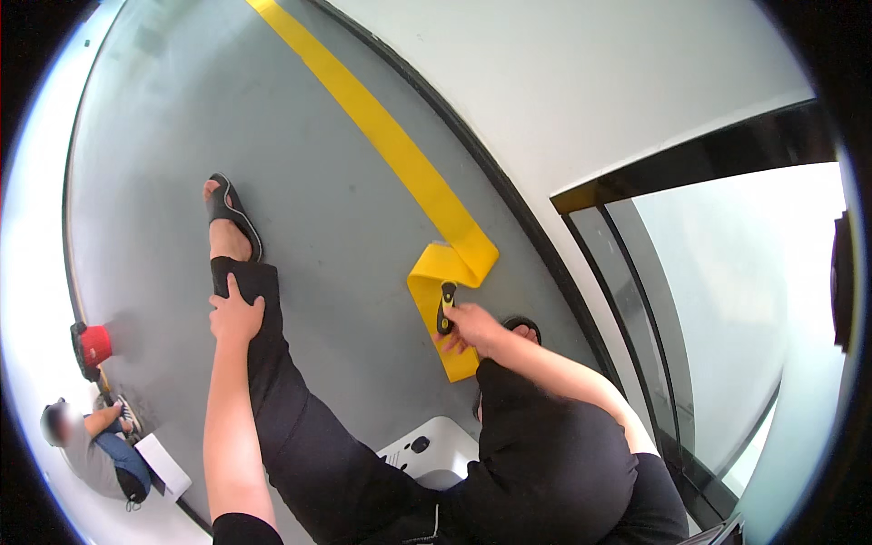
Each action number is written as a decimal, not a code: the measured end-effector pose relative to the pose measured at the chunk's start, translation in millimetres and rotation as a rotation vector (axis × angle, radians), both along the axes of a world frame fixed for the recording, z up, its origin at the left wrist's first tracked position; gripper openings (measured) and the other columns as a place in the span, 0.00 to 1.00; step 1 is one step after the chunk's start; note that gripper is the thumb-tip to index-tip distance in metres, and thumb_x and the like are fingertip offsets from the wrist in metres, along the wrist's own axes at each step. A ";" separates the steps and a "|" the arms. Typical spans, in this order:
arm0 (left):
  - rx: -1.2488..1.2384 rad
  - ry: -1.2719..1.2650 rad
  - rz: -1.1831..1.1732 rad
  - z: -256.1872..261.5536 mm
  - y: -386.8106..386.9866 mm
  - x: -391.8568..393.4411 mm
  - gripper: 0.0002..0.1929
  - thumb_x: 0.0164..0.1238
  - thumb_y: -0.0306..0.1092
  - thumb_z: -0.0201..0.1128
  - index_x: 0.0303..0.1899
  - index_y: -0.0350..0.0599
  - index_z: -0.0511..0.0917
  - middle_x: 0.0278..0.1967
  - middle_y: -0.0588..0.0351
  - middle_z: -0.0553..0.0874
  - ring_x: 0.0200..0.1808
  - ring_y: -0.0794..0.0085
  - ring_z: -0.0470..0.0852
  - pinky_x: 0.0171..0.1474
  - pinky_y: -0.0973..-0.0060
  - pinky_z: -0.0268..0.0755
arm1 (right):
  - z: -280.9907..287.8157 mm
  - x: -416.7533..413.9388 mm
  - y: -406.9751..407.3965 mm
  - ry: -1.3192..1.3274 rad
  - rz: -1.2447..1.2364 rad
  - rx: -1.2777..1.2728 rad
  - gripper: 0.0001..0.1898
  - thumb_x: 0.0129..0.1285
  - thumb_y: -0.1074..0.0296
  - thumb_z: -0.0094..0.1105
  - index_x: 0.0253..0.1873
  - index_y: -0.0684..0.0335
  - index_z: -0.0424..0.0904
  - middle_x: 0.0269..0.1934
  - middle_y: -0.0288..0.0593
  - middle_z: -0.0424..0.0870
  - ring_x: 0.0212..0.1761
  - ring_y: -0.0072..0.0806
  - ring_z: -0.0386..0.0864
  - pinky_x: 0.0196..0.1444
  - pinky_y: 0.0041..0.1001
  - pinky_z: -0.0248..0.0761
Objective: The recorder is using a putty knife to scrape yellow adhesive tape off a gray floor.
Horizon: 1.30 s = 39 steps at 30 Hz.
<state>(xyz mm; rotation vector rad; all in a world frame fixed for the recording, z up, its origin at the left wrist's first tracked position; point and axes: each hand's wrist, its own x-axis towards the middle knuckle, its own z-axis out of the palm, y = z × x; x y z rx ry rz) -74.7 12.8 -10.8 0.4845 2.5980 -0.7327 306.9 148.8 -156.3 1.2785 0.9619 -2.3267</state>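
Note:
My right hand (471, 328) is closed around a black and lime-green handled tool (446, 308), which looks like a utility knife; I cannot make out a blade. Beneath the tool lies the near end of a wide yellow strip (381, 133). The strip runs up the grey floor beside the wall, then folds over on itself near my right foot, with its loose end under my right hand. My left hand (237, 315) rests on the lower left leg of my black trousers (300, 402), fingers apart and nothing in it.
I sit on a white plastic stool (443, 443) on the grey floor (327, 225). A black-framed glass panel (613, 272) and white wall (545, 88) stand at right. At far left are a red container (94, 344) and a seated person (102, 449) on a white seat.

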 end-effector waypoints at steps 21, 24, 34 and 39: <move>-0.012 0.048 -0.038 5.8 6.2 -0.9 0.44 0.66 0.59 0.60 0.79 0.64 0.48 0.69 0.28 0.63 0.61 0.36 0.77 0.60 0.51 0.74 | 21.9 22.7 11.8 0.017 -0.051 -0.008 0.18 0.77 0.53 0.44 0.53 0.65 0.70 0.41 0.49 0.88 0.28 0.35 0.86 0.26 0.28 0.74; 0.000 0.079 -0.079 4.8 4.8 0.3 0.45 0.65 0.61 0.60 0.79 0.64 0.49 0.62 0.29 0.69 0.55 0.36 0.81 0.59 0.51 0.75 | 35.4 23.0 14.8 -0.042 0.035 -0.014 0.18 0.77 0.54 0.44 0.51 0.66 0.71 0.38 0.49 0.88 0.26 0.33 0.85 0.27 0.27 0.73; -0.044 0.098 -0.105 0.9 10.3 -7.8 0.45 0.65 0.61 0.59 0.79 0.65 0.48 0.63 0.30 0.69 0.56 0.37 0.80 0.59 0.52 0.75 | 31.4 21.6 22.8 -0.099 -0.021 0.136 0.20 0.76 0.52 0.45 0.52 0.68 0.73 0.34 0.48 0.88 0.21 0.34 0.83 0.20 0.28 0.71; -0.034 0.057 -0.059 8.5 18.1 -3.6 0.45 0.65 0.62 0.59 0.79 0.64 0.48 0.63 0.30 0.69 0.56 0.37 0.80 0.59 0.52 0.75 | 28.4 31.4 24.2 -0.137 -0.041 0.176 0.20 0.76 0.53 0.46 0.52 0.68 0.73 0.33 0.48 0.87 0.20 0.33 0.83 0.18 0.29 0.70</move>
